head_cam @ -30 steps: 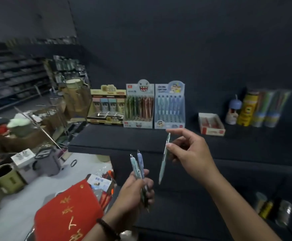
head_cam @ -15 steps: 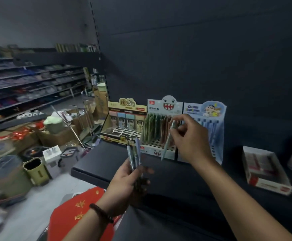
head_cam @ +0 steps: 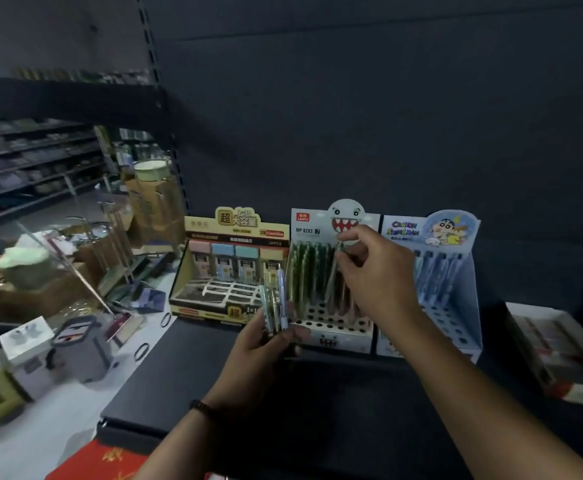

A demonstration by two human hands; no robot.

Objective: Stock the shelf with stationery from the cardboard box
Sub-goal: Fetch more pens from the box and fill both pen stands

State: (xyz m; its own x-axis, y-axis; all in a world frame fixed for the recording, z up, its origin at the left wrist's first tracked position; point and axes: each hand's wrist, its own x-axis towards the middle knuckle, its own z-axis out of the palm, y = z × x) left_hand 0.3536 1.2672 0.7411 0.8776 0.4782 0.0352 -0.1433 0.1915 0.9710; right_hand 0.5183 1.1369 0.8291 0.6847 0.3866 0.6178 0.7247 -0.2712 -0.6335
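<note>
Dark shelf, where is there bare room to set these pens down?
Bare: dark metal shelf in front of the display boxes; also a gap between the blue cartoon pen display and the flat white-and-red box. Crowded: the back row, where yellow cardboard display, white monster-face pen display and blue one stand side by side.

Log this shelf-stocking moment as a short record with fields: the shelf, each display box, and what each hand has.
shelf: dark, three display boxes side by side
left box: yellow, small refill cases inside
middle box: white with toothy ghost face, pens at back, front holes free
right box: blue cartoon print, pens inside
left hand: grips spare pens, upright
right hand: pinches single pen over middle box
</note>
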